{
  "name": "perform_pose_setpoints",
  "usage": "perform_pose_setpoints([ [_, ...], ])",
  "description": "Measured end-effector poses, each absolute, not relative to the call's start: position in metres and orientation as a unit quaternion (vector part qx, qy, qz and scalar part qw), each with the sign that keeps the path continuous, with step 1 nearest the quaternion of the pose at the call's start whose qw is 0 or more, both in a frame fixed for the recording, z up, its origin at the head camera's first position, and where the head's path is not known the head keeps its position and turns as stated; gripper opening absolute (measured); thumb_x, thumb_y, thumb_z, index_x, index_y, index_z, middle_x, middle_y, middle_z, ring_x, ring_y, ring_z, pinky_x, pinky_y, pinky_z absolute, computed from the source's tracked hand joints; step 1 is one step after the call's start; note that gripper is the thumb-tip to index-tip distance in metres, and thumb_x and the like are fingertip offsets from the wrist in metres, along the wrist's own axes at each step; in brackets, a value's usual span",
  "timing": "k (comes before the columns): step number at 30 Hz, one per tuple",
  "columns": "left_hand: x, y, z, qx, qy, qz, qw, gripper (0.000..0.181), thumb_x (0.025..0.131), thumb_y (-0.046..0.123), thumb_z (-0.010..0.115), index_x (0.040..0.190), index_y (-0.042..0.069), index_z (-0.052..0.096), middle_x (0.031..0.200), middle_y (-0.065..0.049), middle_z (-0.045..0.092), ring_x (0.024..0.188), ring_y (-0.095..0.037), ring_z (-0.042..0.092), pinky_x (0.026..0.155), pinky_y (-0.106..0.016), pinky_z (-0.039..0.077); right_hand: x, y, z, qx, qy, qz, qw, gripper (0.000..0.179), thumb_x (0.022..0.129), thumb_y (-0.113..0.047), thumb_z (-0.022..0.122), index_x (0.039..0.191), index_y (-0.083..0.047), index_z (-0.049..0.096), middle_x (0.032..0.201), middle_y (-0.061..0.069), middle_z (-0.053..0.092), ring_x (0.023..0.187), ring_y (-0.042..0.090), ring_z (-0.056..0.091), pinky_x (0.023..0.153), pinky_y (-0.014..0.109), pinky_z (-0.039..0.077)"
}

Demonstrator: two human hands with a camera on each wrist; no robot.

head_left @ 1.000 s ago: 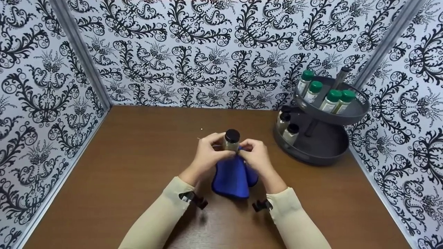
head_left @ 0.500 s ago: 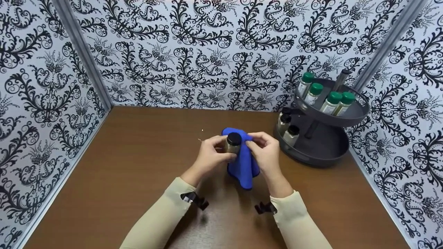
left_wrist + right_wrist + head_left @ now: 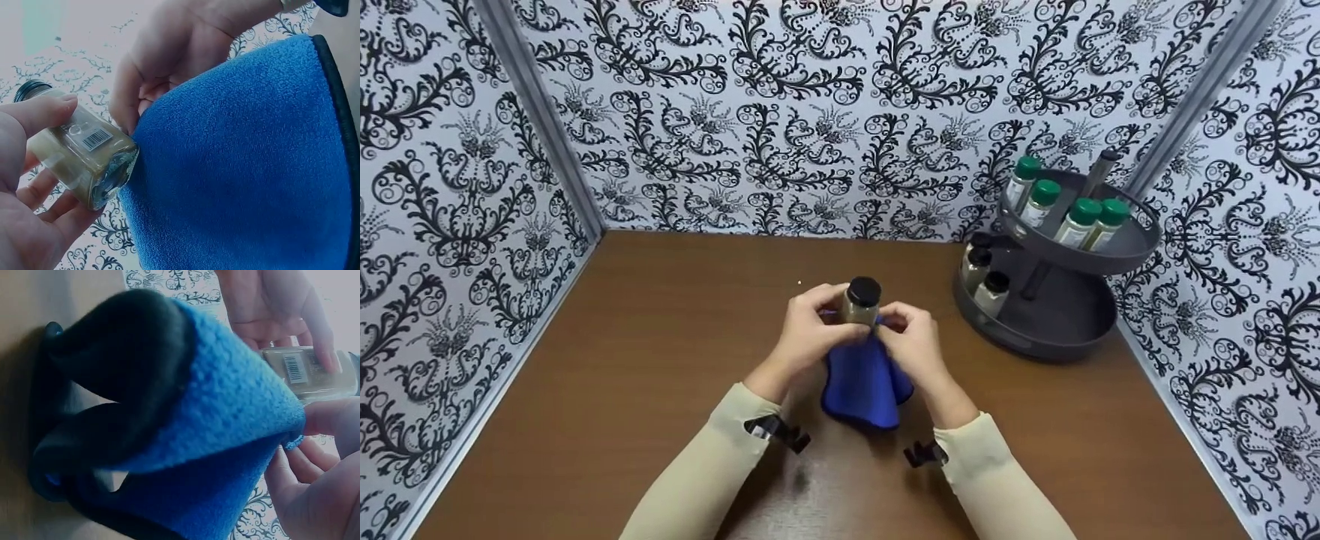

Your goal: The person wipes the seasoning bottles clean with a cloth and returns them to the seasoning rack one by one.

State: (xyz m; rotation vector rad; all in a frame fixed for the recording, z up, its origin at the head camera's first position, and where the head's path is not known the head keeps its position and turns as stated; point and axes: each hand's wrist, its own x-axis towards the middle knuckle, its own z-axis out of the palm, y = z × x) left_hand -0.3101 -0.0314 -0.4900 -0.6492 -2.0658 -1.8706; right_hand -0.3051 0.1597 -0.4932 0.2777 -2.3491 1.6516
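My left hand [image 3: 808, 330] grips a small glass spice jar [image 3: 861, 304] with a black lid. In the left wrist view the jar [image 3: 84, 152] is tilted, with a barcode label and pale brown contents showing. My right hand [image 3: 913, 339] pinches a blue cloth [image 3: 861, 386] by its upper part, right beside the jar. The cloth has a dark edging and hangs down from the fingers in folds. In the right wrist view the cloth [image 3: 225, 394] partly covers the jar [image 3: 315, 374]. Whether cloth and jar touch is hard to tell.
At the back right stands a dark two-tier round rack [image 3: 1035, 345]. Several green-capped jars [image 3: 1080, 225] sit on its upper tier, and black-capped jars [image 3: 992, 294] on the lower one. Patterned walls [image 3: 780, 150] close in the brown table [image 3: 645, 360].
Half a second ago the cloth was raised to the jar's right side and behind it. Since then my right hand has come left and slightly toward me, and the cloth hangs below the jar.
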Motion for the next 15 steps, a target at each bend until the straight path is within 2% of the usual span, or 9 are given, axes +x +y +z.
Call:
perform_pose_setpoints([
  [4,-0.311,-0.032,-0.491,-0.220,-0.717,-0.647,0.134,0.053,0.075,0.009,0.095,0.125,0.009,0.078,0.103,-0.009,0.072,0.093,-0.013,0.072,0.088,-0.032,0.063,-0.304,0.159,-0.490,0.086,-0.803,0.574,0.138,0.018,0.079,0.003,0.075,0.095,-0.003,0.081,0.073,0.001,0.074,0.060,0.007,0.058,0.053,0.020,0.043],
  [8,-0.315,-0.030,-0.499,-0.219,-0.714,-0.652,0.131,0.053,0.074,0.007,0.094,0.125,0.009,0.078,0.104,-0.010,0.073,0.093,-0.014,0.071,0.088,-0.036,0.062,-0.299,0.159,-0.483,0.076,-0.778,0.605,0.152,0.016,0.082,0.004,0.076,0.096,-0.001,0.081,0.076,0.003,0.074,0.059,0.006,0.059,0.050,0.018,0.044],
  [10,-0.317,-0.028,-0.503,-0.214,-0.712,-0.656,0.129,0.053,0.074,0.006,0.093,0.125,0.008,0.078,0.104,-0.010,0.073,0.092,-0.014,0.070,0.087,-0.035,0.062,-0.296,0.160,-0.478,0.074,-0.756,0.629,0.164,0.015,0.083,0.006,0.076,0.097,0.001,0.080,0.079,0.003,0.075,0.062,0.006,0.062,0.051,0.018,0.046],
  [15,-0.323,-0.023,-0.516,-0.199,-0.715,-0.661,0.105,0.050,0.072,0.003,0.091,0.120,0.003,0.076,0.099,-0.010,0.076,0.089,-0.015,0.070,0.083,-0.030,0.062,-0.292,0.163,-0.470,0.093,-0.704,0.668,0.223,0.016,0.085,0.009,0.075,0.100,0.007,0.079,0.084,0.005,0.078,0.072,0.008,0.069,0.064,0.019,0.056],
])
